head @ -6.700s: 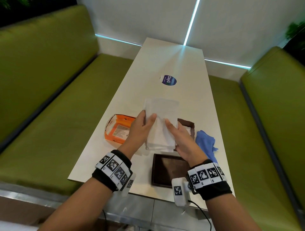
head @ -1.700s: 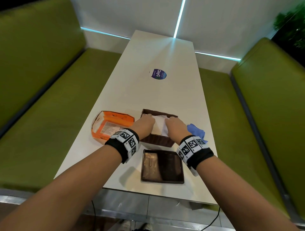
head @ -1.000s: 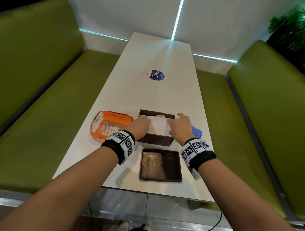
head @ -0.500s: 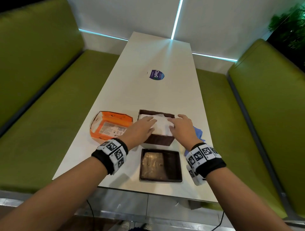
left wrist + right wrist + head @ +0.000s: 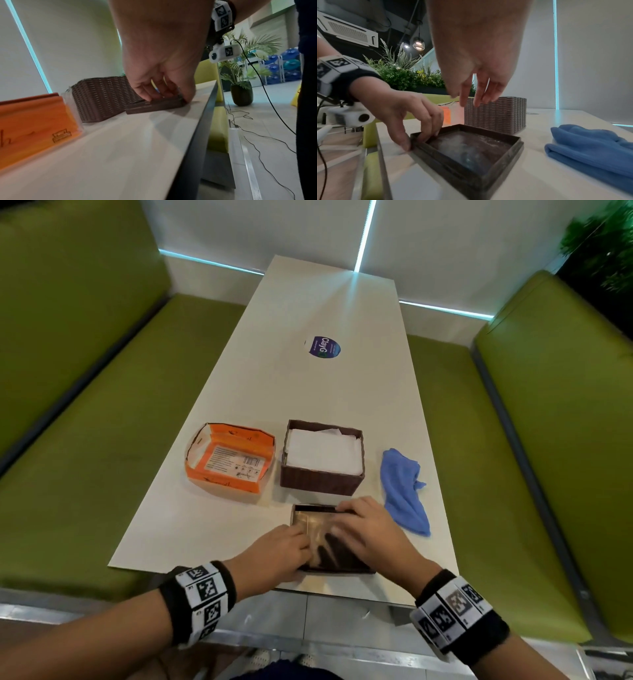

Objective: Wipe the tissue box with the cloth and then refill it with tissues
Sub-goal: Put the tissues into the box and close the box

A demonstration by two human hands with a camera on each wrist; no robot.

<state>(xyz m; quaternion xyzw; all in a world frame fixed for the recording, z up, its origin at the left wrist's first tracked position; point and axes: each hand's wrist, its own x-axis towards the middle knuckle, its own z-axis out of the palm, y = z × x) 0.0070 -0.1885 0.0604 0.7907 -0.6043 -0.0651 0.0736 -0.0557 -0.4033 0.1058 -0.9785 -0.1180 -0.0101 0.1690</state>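
The brown lid lies upside down at the near table edge. The left hand pinches its left rim; the right hand hovers above, fingers loosely spread. Beyond stands the tissue box full of tissues, the blue cloth to its right, between 2 green benches.

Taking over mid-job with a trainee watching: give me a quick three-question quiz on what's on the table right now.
1. True or false: the brown wicker tissue box holds a white stack of tissues.
2. Which hand pinches the rim of the lid: A the left hand, B the right hand, C neither?
3. Fill in: the blue cloth lies to the ____ of the tissue box, seen from the head view.

Key
1. True.
2. A; thumb outside the rim, fingers inside. The right hand hangs over the lid with straight fingers.
3. Right; the orange tissue pack sits on the left.
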